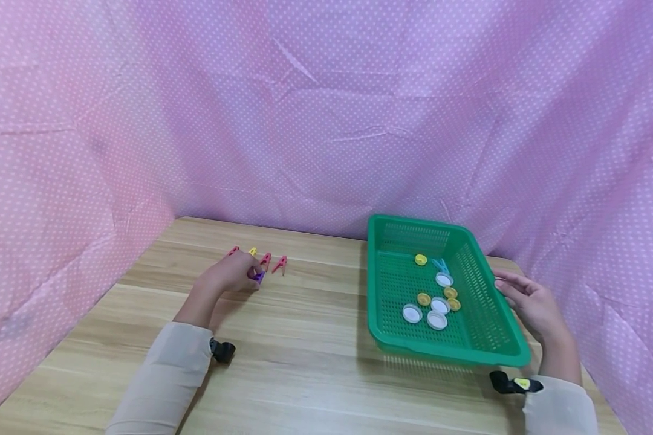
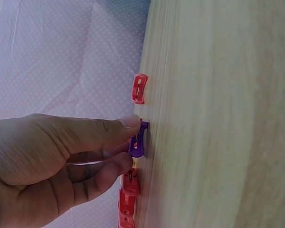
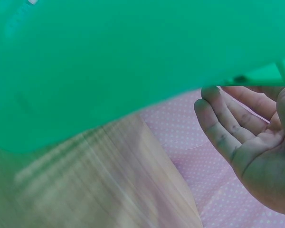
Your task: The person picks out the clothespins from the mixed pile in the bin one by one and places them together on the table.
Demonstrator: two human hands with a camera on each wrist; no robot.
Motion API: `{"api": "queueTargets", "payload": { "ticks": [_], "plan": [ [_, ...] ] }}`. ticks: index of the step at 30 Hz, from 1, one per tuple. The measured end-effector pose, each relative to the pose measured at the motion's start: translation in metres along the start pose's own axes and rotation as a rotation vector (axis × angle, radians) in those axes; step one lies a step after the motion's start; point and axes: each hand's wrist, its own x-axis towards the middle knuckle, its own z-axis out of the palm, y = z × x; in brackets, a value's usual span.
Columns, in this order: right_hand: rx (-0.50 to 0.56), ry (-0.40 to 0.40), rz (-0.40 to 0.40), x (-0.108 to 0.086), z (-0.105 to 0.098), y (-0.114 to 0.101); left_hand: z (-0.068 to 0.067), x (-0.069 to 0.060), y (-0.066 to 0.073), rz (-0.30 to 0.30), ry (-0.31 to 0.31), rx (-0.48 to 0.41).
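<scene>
My left hand (image 1: 233, 273) pinches a purple clothespin (image 1: 258, 277) between thumb and fingertips at the left of the table. Around it lie red and yellow clothespins, among them a red clothespin (image 1: 280, 264) to the right and a yellow clothespin (image 1: 253, 251) behind. In the left wrist view the purple clothespin (image 2: 137, 147) is close to the wood, with a separate red clothespin (image 2: 139, 89) beyond the thumb. My right hand (image 1: 530, 302) touches the outer right rim of a green basket (image 1: 374, 284), its fingers loosely extended. Part of its thumb is hidden in the right wrist view.
Inside the basket lie several white round lids (image 1: 437, 320), several yellow caps (image 1: 424, 299) and a blue clothespin (image 1: 441, 266). The wooden table (image 1: 294, 362) ends at a pink dotted cloth (image 1: 305, 121) behind and on both sides.
</scene>
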Motion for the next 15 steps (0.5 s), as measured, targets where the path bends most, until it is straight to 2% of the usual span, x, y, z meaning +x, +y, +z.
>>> {"api": "queueTargets", "payload": {
  "ticks": [4, 9, 15],
  "plan": [
    [0.026, -0.002, -0.005, -0.002, 0.000, 0.001, 0.000, 0.001, 0.002, -0.004, -0.005, 0.002],
    [0.002, 0.006, 0.004, -0.003, 0.000, -0.001, -0.003, 0.001, 0.005, -0.001, 0.011, 0.008],
    [0.010, 0.009, 0.005, -0.002, 0.002, -0.001, -0.010, 0.003, 0.023, 0.048, 0.042, -0.020]
  ]
}}
